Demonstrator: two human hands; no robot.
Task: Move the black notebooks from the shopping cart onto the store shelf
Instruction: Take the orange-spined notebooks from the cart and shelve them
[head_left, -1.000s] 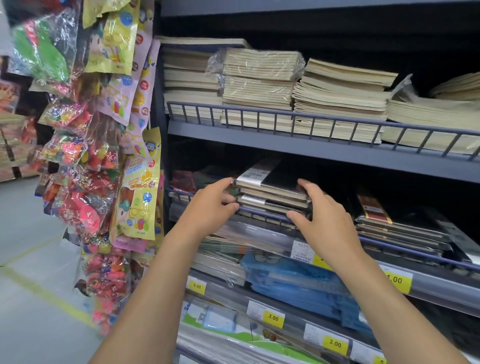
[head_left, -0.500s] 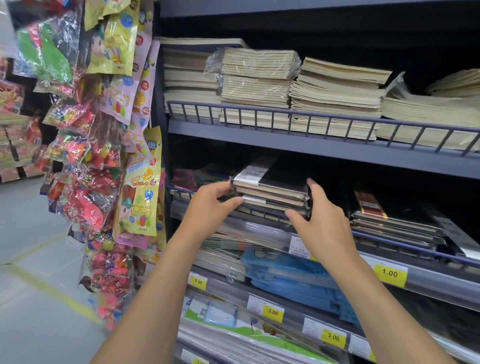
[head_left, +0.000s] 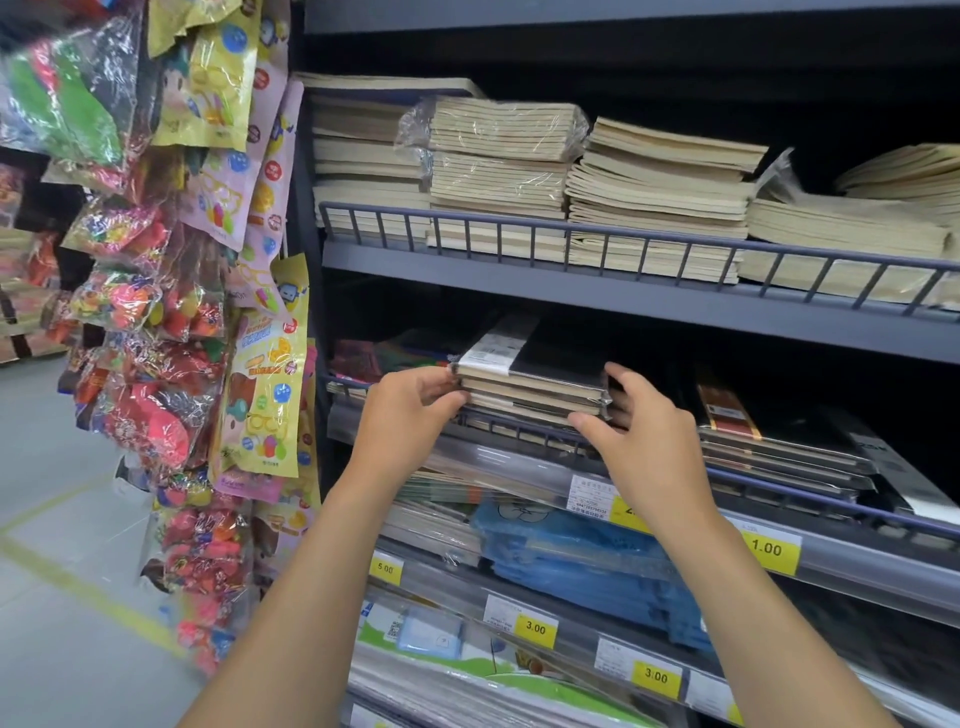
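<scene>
Change: almost nothing has shifted in the last second; both hands stay at the two ends of the stack, which sits at the same spot over the rail.
Done: one stack of black notebooks (head_left: 535, 384) has reached the store shelf (head_left: 498, 460), judging by where it sits.
Left to do: the stack is not yet released, and it looks as if it needs a last nudge inward and squaring up. The shopping cart is out of view, so how many notebooks remain there cannot be told.
Left hand (head_left: 410, 415): fingers curled, fingertips (head_left: 447, 397) pinching the stack's left front corner.
Right hand (head_left: 644, 447): thumb (head_left: 584, 421) is tucked at the lower front corner, and the other fingers curl round the right end, so the stack is clasped between them.
Stack position: held between the two hands, lying flat and wrapped in clear film with a white label on top. Its front edge is just above the wire rail (head_left: 519, 422), and its back reaches into the dark of the shelf.
Beside it: more dark notebooks (head_left: 779, 452) lie on the same shelf to the right, near but apart from the held stack.
Farther up: cream notebooks (head_left: 649, 176) are piled on the shelf above.
</scene>
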